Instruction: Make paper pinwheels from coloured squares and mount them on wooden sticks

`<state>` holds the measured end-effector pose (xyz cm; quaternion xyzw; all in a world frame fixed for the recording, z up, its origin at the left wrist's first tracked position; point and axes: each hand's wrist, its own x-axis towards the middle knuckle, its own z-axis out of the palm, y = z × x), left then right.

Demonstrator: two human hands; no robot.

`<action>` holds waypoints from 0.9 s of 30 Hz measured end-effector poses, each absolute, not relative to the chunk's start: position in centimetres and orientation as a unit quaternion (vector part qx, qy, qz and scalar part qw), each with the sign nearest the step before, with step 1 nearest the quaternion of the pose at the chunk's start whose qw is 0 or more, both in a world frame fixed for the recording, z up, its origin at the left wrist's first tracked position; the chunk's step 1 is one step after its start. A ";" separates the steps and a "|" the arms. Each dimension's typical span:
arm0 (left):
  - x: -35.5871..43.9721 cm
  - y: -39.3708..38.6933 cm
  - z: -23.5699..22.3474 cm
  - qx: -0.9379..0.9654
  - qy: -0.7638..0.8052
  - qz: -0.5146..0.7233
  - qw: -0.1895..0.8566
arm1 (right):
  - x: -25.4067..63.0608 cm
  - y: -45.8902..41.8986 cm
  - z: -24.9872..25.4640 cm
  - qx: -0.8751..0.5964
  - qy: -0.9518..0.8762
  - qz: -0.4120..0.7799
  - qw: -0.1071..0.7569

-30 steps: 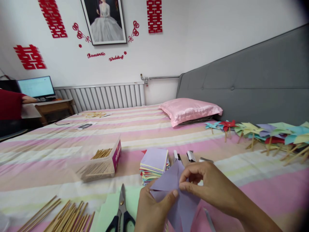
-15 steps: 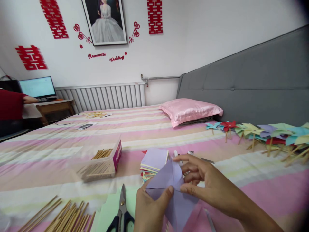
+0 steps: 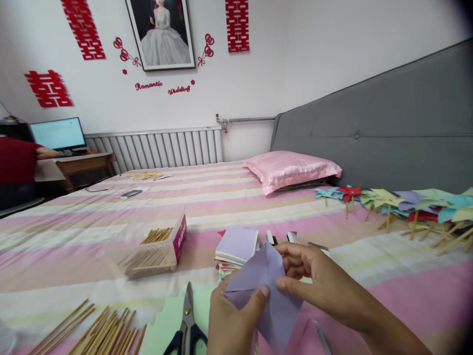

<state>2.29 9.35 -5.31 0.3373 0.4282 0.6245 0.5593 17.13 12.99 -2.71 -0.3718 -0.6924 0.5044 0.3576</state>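
A lilac paper square (image 3: 254,273), slit along its diagonals, is held up low in the middle of the view. My left hand (image 3: 236,315) grips it with the thumb across its front, near the centre. With thumb and fingers, my right hand (image 3: 310,281) holds the paper's right side, where one corner curls up. Just behind the paper lies a stack of coloured paper squares (image 3: 236,241). Scissors (image 3: 187,315) with dark handles rest on light green paper (image 3: 162,320) left of my left hand.
Several wooden sticks (image 3: 107,330) lie at the front left. A clear box (image 3: 158,256) holds more sticks. Finished paper pinwheels (image 3: 384,197) line the right side. A pink pillow (image 3: 291,167) lies by the grey headboard (image 3: 369,118). A person in a red sleeve (image 3: 18,158) sits far left.
My right hand's fingers have shifted down slightly from the paper's top edge, and the curled corner stands more upright. My left hand keeps its hold, moving a little to the right.
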 end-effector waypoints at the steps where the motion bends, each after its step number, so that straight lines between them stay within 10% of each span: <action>1: 2.3 9.4 -5.3 0.335 0.425 0.625 0.563 | 17.1 13.0 -2.7 -0.372 -0.692 0.504 0.359; 27: 1.6 9.4 -5.4 0.407 0.471 0.539 0.568 | 17.2 12.6 -2.4 -0.392 -0.723 0.453 0.344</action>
